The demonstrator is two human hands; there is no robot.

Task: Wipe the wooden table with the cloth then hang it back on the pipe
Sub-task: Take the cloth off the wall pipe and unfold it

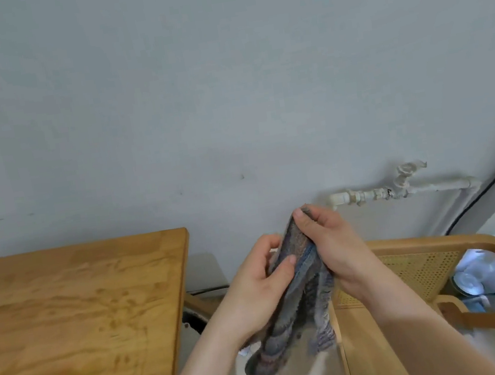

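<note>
A grey, blue-striped cloth [290,318] hangs folded between my two hands, to the right of the wooden table [68,323]. My left hand [260,287] grips its left side, thumb on the front. My right hand [334,245] pinches its top edge between thumb and fingers. The white pipe [399,191] runs along the grey wall just right of and behind my right hand, bare of cloth. The cloth's lower end dangles free above the floor.
A wooden chair with a cane back [423,267] stands under the pipe, right of my arms. A black cable [493,181] runs down the wall at the far right. A narrow gap separates the table's right edge from the chair.
</note>
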